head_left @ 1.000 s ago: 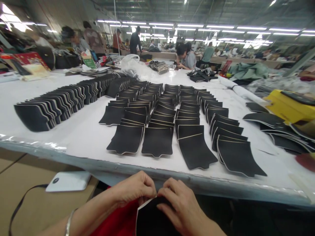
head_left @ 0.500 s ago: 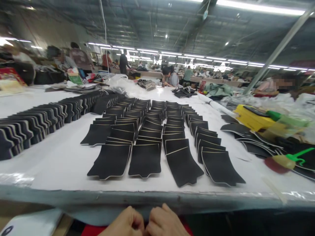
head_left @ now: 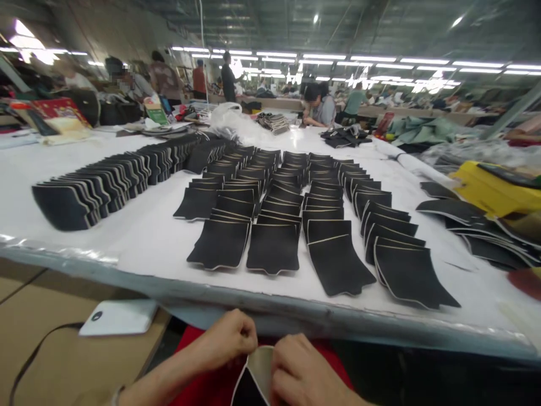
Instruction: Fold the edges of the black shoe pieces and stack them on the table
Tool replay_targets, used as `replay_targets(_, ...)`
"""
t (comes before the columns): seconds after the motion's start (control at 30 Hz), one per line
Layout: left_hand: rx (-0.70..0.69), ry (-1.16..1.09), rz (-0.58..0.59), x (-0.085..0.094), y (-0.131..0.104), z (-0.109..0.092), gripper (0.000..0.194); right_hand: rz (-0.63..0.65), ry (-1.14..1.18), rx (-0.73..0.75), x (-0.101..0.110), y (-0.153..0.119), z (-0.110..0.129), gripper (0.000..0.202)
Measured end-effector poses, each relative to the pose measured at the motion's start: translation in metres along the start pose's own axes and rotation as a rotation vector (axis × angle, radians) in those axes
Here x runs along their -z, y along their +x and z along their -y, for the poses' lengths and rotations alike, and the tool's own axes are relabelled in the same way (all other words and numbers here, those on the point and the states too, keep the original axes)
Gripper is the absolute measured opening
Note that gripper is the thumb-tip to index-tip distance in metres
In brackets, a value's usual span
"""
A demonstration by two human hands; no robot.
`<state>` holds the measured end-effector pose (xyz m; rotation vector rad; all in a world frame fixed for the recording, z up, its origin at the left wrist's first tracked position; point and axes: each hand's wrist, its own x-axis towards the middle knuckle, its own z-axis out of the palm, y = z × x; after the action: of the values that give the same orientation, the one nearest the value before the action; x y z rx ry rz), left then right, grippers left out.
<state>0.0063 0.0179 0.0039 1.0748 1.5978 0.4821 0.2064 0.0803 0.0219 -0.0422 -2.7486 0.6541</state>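
Note:
Both my hands meet low in the picture, below the table edge, over a red cloth [head_left: 203, 383] on my lap. My left hand [head_left: 230, 340] and my right hand [head_left: 298, 369] pinch one black piece with a pale underside [head_left: 256, 375], its top edge curled back between my fingers. On the white table [head_left: 147, 242] in front lie several overlapping rows of the same black pieces [head_left: 291, 197], the nearest about a hand's length beyond the edge.
A long line of upright black pieces [head_left: 105, 180] runs along the left. More black pieces [head_left: 477, 225] and a yellow box [head_left: 490, 189] sit at the right. A white device with a black cord [head_left: 118, 317] lies on cardboard at lower left. Other people work at tables behind.
The view tipped up and came back down, so my hands show more fully again. The piece's edge is now folded back, showing its pale side.

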Motion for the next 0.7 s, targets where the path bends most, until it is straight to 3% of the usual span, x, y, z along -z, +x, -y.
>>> replay_targets(0.1,-0.098,-0.110,0.027,0.003,-0.015,-0.008,0.024,0.089,0.253,-0.226,0.024,0.003,0.008,0.014)
replay_targets(0.2,-0.170,-0.080,0.044,0.004,-0.035,-0.018,0.038,0.118,0.365,-0.380,0.031,0.005,0.005,0.013)
replay_targets(0.37,-0.153,0.087,-0.015,0.002,-0.055,-0.016,0.019,0.142,0.382,-0.408,0.019,0.004,-0.003,0.009)
replay_targets(0.47,-0.195,0.144,-0.059,0.000,-0.054,-0.012,0.023,0.167,0.417,-0.420,0.018,0.005,-0.004,0.010)
replay_targets(0.7,-0.209,0.186,-0.038,-0.001,-0.050,-0.012,0.027,0.167,0.442,-0.449,0.015,0.005,-0.008,0.008)
